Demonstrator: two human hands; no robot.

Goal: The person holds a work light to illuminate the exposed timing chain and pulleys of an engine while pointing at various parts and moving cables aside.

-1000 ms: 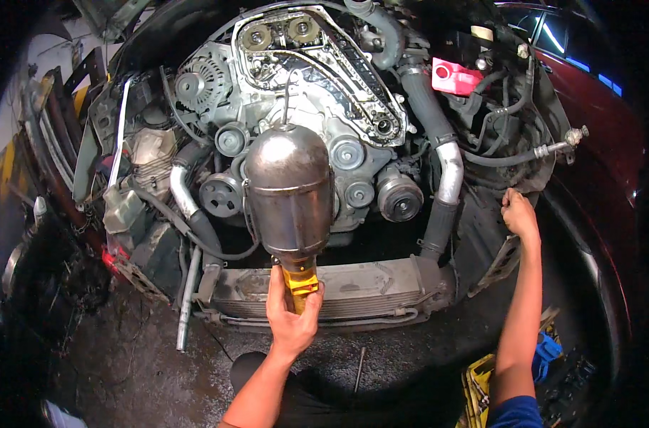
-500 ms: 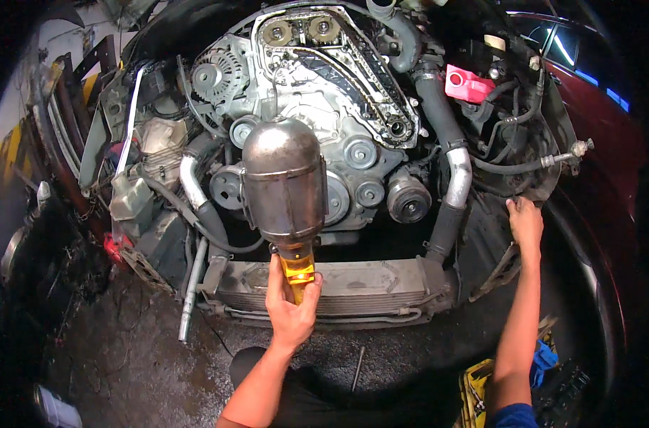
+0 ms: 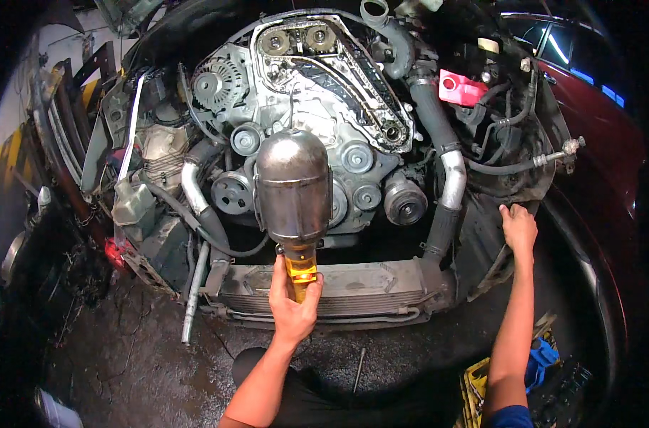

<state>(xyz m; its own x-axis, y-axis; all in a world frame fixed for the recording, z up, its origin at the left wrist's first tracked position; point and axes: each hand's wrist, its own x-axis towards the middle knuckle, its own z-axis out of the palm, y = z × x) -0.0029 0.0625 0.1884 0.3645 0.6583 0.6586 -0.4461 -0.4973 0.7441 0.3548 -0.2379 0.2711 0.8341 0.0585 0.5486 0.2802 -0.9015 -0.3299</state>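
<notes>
Currently, one work lamp (image 3: pixel 294 191) with a metal hood and amber handle is held up in front of the exposed engine (image 3: pixel 317 128), centre frame. Long axis runs near vertical: handle down, domed hood up, hood's back toward the camera, so its open side faces the engine. Left hand (image 3: pixel 293 303) is wrapped tight round the amber handle, fingers closed, just above the front cooler (image 3: pixel 367 285) (finned unit across the lower engine bay). Right hand (image 3: pixel 518 228) lies flat, fingers spread approx. half, on the dark inner fender panel (image 3: pixel 485 242) to the right; holds nothing. Count: 1 lamp, 2 hands, 2 cam sprockets (image 3: pixel 274 41) at top of the open timing chain. Red cap (image 3: pixel 461 87) sits upper right. Wet concrete floor (image 3: pixel 125 357) below; yellow crate (image 3: pixel 476 385) at lower right edge, partly hidden.
</notes>
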